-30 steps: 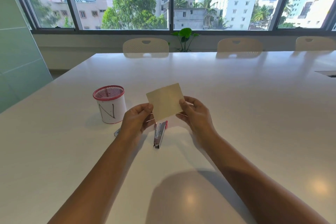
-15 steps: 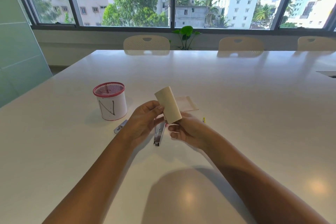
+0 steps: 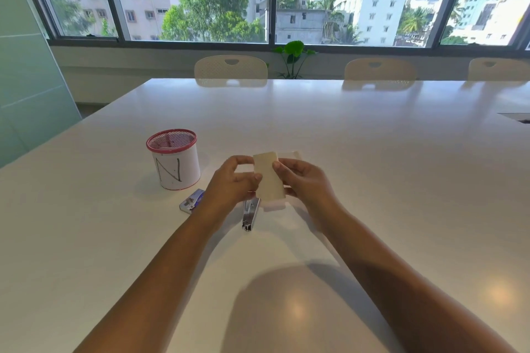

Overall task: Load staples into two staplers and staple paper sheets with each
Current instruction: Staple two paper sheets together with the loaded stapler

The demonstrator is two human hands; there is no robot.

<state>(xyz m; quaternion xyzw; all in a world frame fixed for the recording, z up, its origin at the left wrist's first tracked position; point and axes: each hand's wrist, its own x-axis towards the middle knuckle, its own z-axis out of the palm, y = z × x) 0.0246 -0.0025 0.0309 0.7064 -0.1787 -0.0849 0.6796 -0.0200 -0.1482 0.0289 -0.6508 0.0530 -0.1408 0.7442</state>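
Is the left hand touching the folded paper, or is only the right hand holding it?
Touching. In the head view the left hand has fingertips on the folded paper's left edge, while the right hand pinches the other side.

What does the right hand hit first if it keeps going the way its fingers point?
The right hand points up-left, and its fingertips already pinch the folded paper sheet. Past that, probably the left hand holding the sheet's other edge, though depth between them is unclear.

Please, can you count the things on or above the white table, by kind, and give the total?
Mesh cup with red rim: 1
Stapler: 1
Staple box: 1
Folded paper, held by left hand and right hand: 1
Paper sheet lying behind it: 1
Total: 5
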